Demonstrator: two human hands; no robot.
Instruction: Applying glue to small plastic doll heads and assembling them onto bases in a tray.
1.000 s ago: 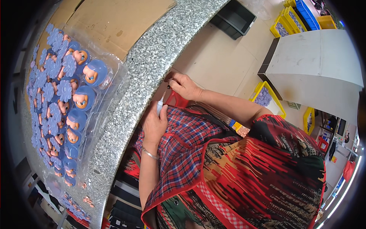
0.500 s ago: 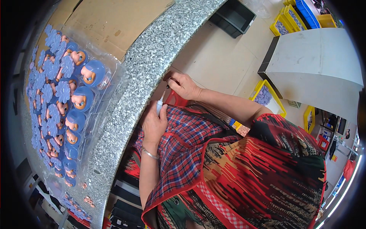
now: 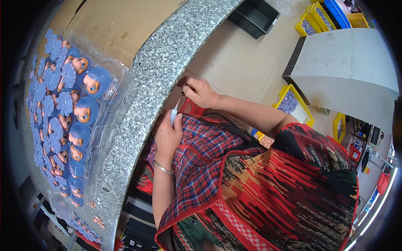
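Observation:
My left hand (image 3: 168, 134) is closed around a small white squeeze bottle (image 3: 173, 113) with a thin nozzle pointing up, held just below the rim of the granite table (image 3: 159, 62). My right hand (image 3: 200, 91) pinches a tiny dark piece at the nozzle's tip, right beside the table edge. Both hands are over my lap, above a red plaid apron (image 3: 201, 154). What the piece is stays too small to tell.
A clear plastic tray (image 3: 71, 108) of blue-haired doll heads and blue flower parts lies on the table to the left, on brown cardboard (image 3: 121, 25). Yellow bins (image 3: 293, 104) with small parts, a black bin (image 3: 255, 16) and a white table (image 3: 347, 62) stand on the right.
Both hands stay at the table edge with the bottle. The view has shifted only slightly; nothing is picked up or let go.

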